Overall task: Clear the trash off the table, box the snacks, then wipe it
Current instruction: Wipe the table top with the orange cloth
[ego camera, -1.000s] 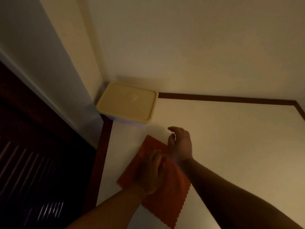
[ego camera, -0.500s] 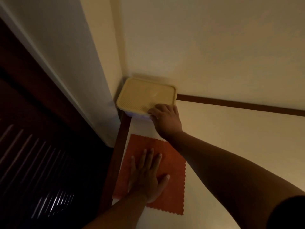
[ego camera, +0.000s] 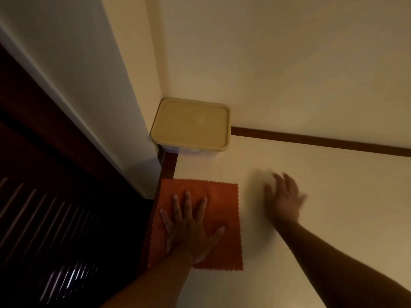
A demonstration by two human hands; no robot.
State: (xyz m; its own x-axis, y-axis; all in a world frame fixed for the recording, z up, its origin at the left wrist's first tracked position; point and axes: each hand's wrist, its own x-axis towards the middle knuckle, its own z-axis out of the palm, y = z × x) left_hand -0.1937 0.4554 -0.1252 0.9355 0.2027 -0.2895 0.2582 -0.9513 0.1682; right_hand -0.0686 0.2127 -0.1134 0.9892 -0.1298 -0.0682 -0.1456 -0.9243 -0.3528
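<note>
— Left hand [ego camera: 189,227]?
— Flat, fingers spread, palm pressing the orange scallop-edged square cloth [ego camera: 222,196] at the left edge of the cream, brown-bordered table [ego camera: 344,196].
— Right hand [ego camera: 282,196]?
— Blurred; fingers extended, grasping nothing, just right of the cloth.
— The beige ribbed-lid plastic box [ego camera: 191,124]?
— Lid on, in the table's far corner, apart from both hands.

right hand [ego camera: 283,197] blurred (outline smeared) | cloth [ego camera: 219,203] middle under left hand [ego camera: 189,227] | box [ego camera: 191,124] contents hidden

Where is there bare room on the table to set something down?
Right of the cloth, the table lies bare to the wall, apart from the right hand. A narrow strip separates box and cloth. Crowded: left corner, left hand flat on cloth.
</note>
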